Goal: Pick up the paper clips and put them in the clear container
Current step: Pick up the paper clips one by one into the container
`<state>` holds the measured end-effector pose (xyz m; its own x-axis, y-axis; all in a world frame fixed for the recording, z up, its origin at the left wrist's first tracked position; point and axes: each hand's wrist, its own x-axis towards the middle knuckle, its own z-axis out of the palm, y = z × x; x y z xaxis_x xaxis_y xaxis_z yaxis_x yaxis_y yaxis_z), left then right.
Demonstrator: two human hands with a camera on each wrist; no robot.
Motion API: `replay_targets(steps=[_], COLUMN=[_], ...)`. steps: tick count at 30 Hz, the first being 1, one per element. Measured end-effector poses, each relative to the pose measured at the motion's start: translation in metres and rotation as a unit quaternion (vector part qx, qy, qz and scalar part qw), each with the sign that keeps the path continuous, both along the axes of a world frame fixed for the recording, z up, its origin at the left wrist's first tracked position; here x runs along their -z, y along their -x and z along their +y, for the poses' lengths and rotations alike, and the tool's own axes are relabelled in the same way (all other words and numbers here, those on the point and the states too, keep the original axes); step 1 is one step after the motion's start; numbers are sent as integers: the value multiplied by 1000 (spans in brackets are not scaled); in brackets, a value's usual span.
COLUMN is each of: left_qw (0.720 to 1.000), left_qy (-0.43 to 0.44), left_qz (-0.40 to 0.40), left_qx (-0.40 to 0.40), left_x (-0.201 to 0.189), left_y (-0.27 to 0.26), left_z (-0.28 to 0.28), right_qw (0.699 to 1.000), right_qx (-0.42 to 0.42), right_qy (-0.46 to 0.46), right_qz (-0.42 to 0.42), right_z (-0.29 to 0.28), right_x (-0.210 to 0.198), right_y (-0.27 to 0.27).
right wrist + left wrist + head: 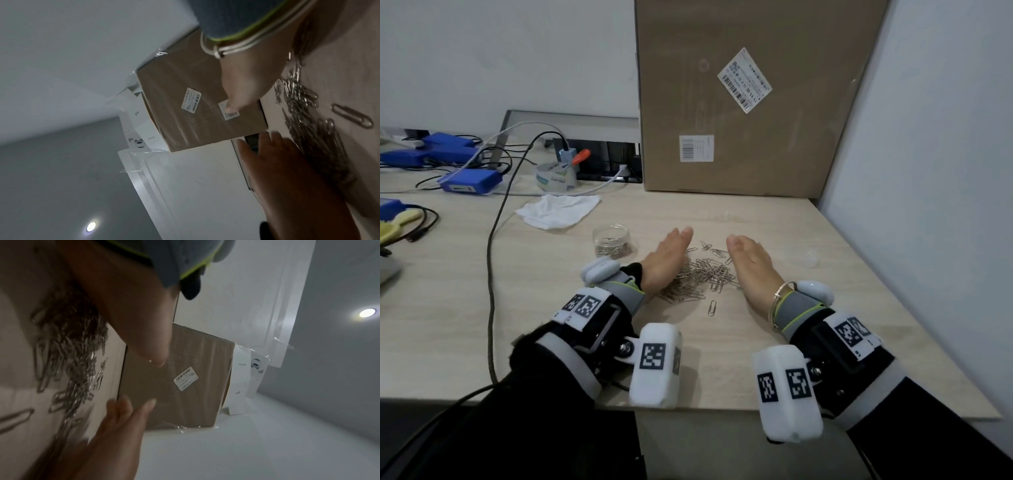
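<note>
On the wooden desk (774, 219), a heap of paper clips (702, 274) lies between both hands, with one single clip (711, 307) at 6 o'clock from it. At 9 o'clock of the heap the left hand (666, 262) stands on its edge with straight fingers, and at 3 o'clock the right hand (751, 265) does the same, holding nothing. At 10 o'clock, beyond the left hand, stands the clear container (612, 241) with some clips inside.

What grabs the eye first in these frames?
The heap of paper clips in the middle of the table, bracketed by the left hand and right hand, both flat-fingered on either side of it. Behind them a big cardboard box stands against the wall. Left of the heap sits the clear container, already holding some clips.
</note>
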<state>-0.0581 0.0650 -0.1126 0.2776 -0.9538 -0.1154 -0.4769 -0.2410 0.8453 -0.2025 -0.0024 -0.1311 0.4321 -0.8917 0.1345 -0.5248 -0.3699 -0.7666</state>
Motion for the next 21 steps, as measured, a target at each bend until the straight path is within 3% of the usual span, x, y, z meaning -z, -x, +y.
replay_targets(steps=[5, 7, 10, 12, 16, 21], left_qw=[984, 977, 972, 982, 996, 999], left_qy=[52, 83, 123, 117, 77, 40], left_qz=[170, 197, 195, 143, 48, 20], left_qx=[7, -1, -38, -47, -23, 5], left_x=[5, 4, 2, 0, 2, 7], left_y=[10, 9, -1, -10, -19, -16], left_z=[-10, -12, -13, -16, -22, -33], right_qw=[983, 974, 974, 980, 999, 992], right_qx=[-45, -35, -6, 0, -21, -65], right_qy=[-95, -112, -61, -33, -2, 11], right_qz=[-152, -192, -217, -194, -46, 106], right_z=[7, 4, -4, -11, -21, -34], right_x=[-5, -5, -7, -6, -2, 0], right_y=[-25, -28, -26, -25, -28, -36])
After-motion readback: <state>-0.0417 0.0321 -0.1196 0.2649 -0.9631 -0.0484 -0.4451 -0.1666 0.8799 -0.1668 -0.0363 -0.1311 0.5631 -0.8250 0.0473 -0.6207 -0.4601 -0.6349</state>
